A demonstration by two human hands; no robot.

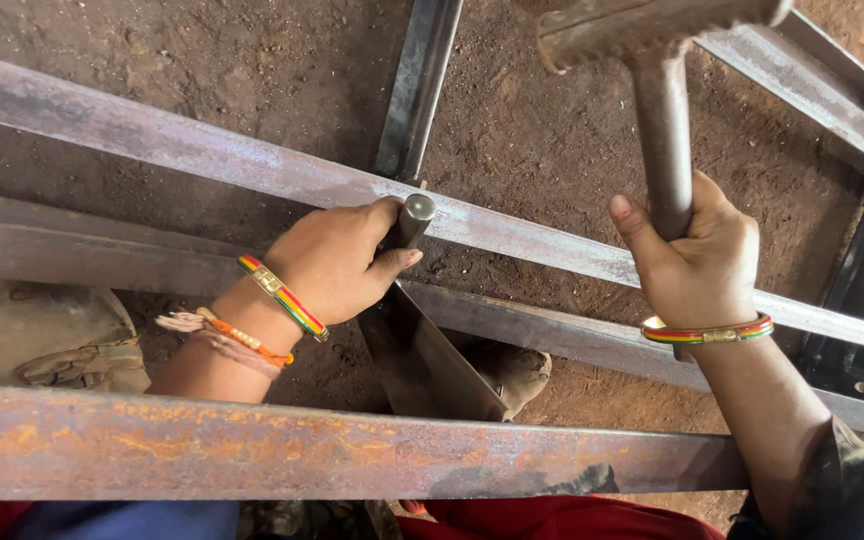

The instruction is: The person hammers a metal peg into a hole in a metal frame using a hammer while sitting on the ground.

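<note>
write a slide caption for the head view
Left hand steadies a chisel on a rusty steel bar while the right hand raises a hammer.

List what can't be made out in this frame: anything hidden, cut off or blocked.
- Head view: the hammer head runs off the top edge; its full shape is cut off.
- Head view: the chisel shaft is wrapped by the left hand; only its struck end shows.
- Head view: the right hand covers the hammer's grip.
- Head view: the rusty bar hides the steel plate's lower edge.
</note>
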